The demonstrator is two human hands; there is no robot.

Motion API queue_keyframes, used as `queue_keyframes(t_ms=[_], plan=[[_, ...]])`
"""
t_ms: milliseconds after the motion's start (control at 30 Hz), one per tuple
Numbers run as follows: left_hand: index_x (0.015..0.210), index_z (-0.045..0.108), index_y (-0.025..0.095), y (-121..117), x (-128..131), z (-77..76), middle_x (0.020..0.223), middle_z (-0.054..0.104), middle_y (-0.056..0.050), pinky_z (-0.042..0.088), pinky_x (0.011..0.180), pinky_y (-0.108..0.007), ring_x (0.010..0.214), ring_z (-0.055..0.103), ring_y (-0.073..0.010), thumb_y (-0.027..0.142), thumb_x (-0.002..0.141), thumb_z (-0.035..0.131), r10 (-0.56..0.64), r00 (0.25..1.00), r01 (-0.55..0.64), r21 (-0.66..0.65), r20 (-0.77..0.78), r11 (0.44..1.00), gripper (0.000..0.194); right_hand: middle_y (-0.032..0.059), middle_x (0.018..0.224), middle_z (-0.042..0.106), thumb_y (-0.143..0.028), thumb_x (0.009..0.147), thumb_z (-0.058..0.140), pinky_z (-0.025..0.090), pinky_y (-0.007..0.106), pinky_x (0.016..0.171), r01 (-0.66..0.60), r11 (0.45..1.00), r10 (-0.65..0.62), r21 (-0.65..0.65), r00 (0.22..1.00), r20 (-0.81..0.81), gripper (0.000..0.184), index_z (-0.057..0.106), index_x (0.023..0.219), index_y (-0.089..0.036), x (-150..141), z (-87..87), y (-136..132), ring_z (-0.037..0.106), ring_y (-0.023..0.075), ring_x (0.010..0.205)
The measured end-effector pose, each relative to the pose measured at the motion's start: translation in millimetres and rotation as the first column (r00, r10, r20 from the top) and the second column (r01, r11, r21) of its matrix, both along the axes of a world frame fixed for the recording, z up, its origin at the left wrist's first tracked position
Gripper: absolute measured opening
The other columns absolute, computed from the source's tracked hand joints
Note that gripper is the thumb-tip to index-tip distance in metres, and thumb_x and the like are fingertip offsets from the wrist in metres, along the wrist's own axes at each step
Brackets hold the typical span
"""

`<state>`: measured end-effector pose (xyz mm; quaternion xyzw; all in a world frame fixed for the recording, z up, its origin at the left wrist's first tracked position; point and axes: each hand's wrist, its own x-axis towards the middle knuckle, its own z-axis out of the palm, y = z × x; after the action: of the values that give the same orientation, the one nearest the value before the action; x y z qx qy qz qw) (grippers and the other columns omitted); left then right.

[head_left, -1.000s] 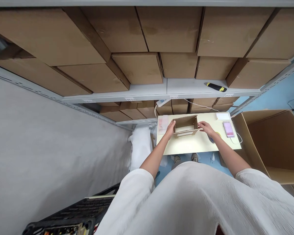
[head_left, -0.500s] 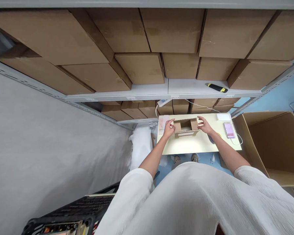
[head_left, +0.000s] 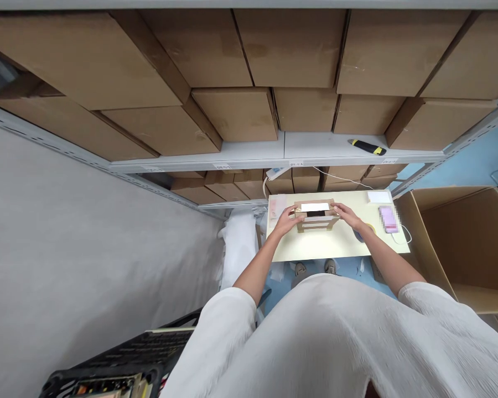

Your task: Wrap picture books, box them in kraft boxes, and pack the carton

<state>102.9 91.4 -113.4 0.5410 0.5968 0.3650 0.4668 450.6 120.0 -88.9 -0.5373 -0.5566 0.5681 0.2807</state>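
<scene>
A small cardboard box (head_left: pixel 318 226) stands on the pale yellow table, with white strips on its near side and top. Its long top flaps lean inward, and a dark gap shows between them. My left hand (head_left: pixel 288 222) grips the box's left end, thumb at the near flap and fingers at the far one. At the right end, my right hand (head_left: pixel 347 215) holds the far flap's corner, with the fingers partly hidden. A roll of tape (head_left: pixel 359 235) lies partly under my right forearm.
On the table (head_left: pixel 301 250) lie a phone (head_left: pixel 388 219) with a white cable, a white block (head_left: pixel 378 197) and a pinkish sheet (head_left: pixel 276 207). Shelves of cartons (head_left: pixel 305 108) rise in front, with a utility knife (head_left: pixel 367 147). A large open carton (head_left: pixel 429 237) stands right, a black crate (head_left: pixel 149 354) lower left.
The long top flaps of the box have come inward over its opening, bringing a white strip into view. Both hands have closed in on the flaps at the two ends.
</scene>
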Motion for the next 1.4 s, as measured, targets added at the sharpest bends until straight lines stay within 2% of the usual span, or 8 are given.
queue_keyframes(t_ms=[167,367,700,833,1000,1233,1333,1400], plan=[[0.136,0.071,0.025,11.1,21.8,-3.5,0.147,0.07,-0.012,0.054,0.12,-0.049,0.133,0.069,-0.0309,0.031,0.094,0.08,0.112,0.991,-0.108,0.066,-0.073,0.992,0.044,0.0086,0.16,0.065,-0.059,0.085,0.085,0.056,0.057,0.118,-0.013,0.998,0.012,0.061,1.0,0.009,0.065,0.07,0.143,-0.032,-0.5,-14.1,-0.4,0.066,0.0336,0.135],[0.135,0.068,0.024,8.4,39.2,-12.5,0.144,0.067,-0.013,0.051,0.122,-0.047,0.135,0.066,-0.0295,0.017,0.09,0.075,0.101,0.991,-0.088,0.128,-0.093,0.988,0.046,0.008,0.159,0.064,-0.046,0.081,0.084,0.06,0.054,0.114,0.039,0.992,-0.037,0.118,0.999,-0.025,0.062,0.066,0.137,-0.032,10.7,-24.4,-10.9,0.066,0.0329,0.138],[0.136,0.067,0.025,-4.2,20.4,-19.3,0.145,0.067,-0.012,0.051,0.124,-0.049,0.137,0.065,-0.0292,0.017,0.089,0.074,0.054,0.996,-0.043,0.159,-0.065,0.986,0.048,0.0079,0.158,0.064,-0.036,0.082,0.08,0.063,0.05,0.111,0.033,0.993,-0.035,0.11,0.999,0.018,0.055,0.066,0.136,-0.033,3.0,-19.7,-30.5,0.068,0.03,0.137],[0.136,0.067,0.024,-22.9,18.2,-25.9,0.145,0.067,-0.013,0.051,0.124,-0.049,0.135,0.066,-0.0288,0.019,0.089,0.073,0.044,0.994,-0.031,0.129,-0.096,0.991,0.048,0.0091,0.161,0.061,-0.032,0.084,0.077,0.065,0.048,0.106,-0.012,0.998,0.01,0.064,0.999,0.043,0.057,0.066,0.139,-0.033,5.0,-25.4,-44.4,0.069,0.0298,0.136],[0.136,0.067,0.023,-48.1,27.6,-38.2,0.145,0.067,-0.014,0.049,0.125,-0.051,0.14,0.064,-0.0318,0.018,0.087,0.073,0.031,0.99,-0.024,0.05,-0.134,0.998,0.05,0.0107,0.16,0.063,-0.029,0.082,0.076,0.06,0.055,0.115,-0.019,0.999,0.014,0.041,0.994,0.106,0.059,0.07,0.14,-0.03,5.6,-42.3,-57.9,0.067,0.0327,0.14],[0.141,0.068,0.024,-27.3,43.6,-35.3,0.151,0.064,-0.014,0.044,0.13,-0.054,0.148,0.058,-0.0327,0.017,0.092,0.068,0.058,0.983,-0.048,0.064,-0.173,0.997,0.049,0.0092,0.157,0.069,-0.025,0.079,0.07,0.044,0.058,0.131,0.052,0.99,-0.067,0.13,0.992,0.109,0.066,0.072,0.145,-0.029,-1.3,-52.2,-30.5,0.06,0.0318,0.149],[0.136,0.072,0.023,-26.3,49.8,-28.4,0.163,0.057,-0.017,0.038,0.134,-0.058,0.159,0.048,-0.0362,0.016,0.096,0.064,0.026,0.959,0.016,0.146,-0.283,0.989,0.042,0.0099,0.159,0.067,-0.023,0.078,0.065,0.042,0.055,0.134,0.068,0.989,-0.084,0.128,0.988,0.127,0.069,0.072,0.146,-0.026,-5.1,-53.8,-23.1,0.059,0.031,0.151],[0.134,0.074,0.025,-31.7,57.2,-23.9,0.17,0.052,-0.016,0.033,0.135,-0.062,0.164,0.041,-0.0384,0.017,0.097,0.065,-0.047,0.933,0.131,0.215,-0.357,0.968,0.039,0.0095,0.16,0.066,-0.023,0.078,0.064,0.042,0.053,0.134,0.064,0.988,-0.085,0.143,0.986,0.143,0.068,0.073,0.145,-0.026,-7.2,-54.4,-23.8,0.058,0.0305,0.152]])
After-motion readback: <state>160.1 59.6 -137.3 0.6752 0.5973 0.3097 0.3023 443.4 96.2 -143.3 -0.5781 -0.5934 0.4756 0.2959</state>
